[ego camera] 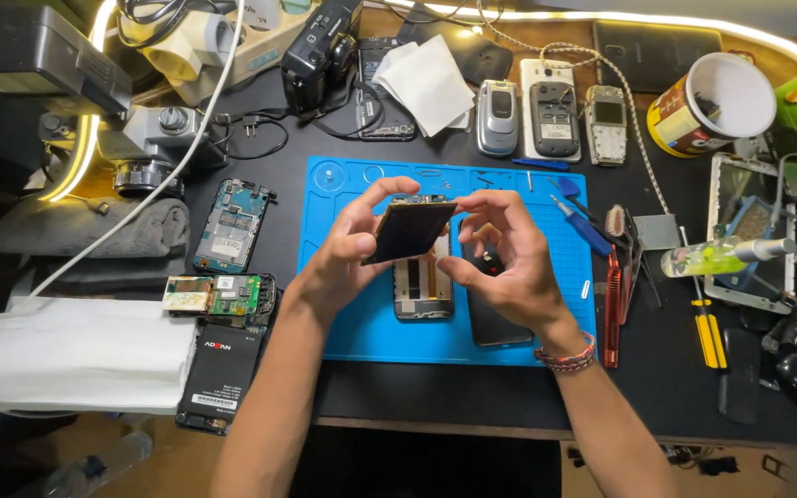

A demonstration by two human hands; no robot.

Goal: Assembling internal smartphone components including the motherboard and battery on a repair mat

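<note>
Above a blue work mat [352, 318], my left hand [348, 254] grips a dark phone body [410, 231] by its left edge, tilted, with a green circuit board showing along its top edge. My right hand [500, 263] is at the phone's right side, fingers curled, fingertips touching its upper right edge. Under the hands on the mat lie an opened phone frame [422, 290] and a dark phone panel [486, 323].
Left of the mat lie bare phone circuit boards [231, 226], a black battery [223, 369] and white cloth [66, 355]. Old phones [553, 120] line the back. Screwdrivers [707, 327], a red tool [612, 304], a brush and a small bottle [717, 256] crowd the right.
</note>
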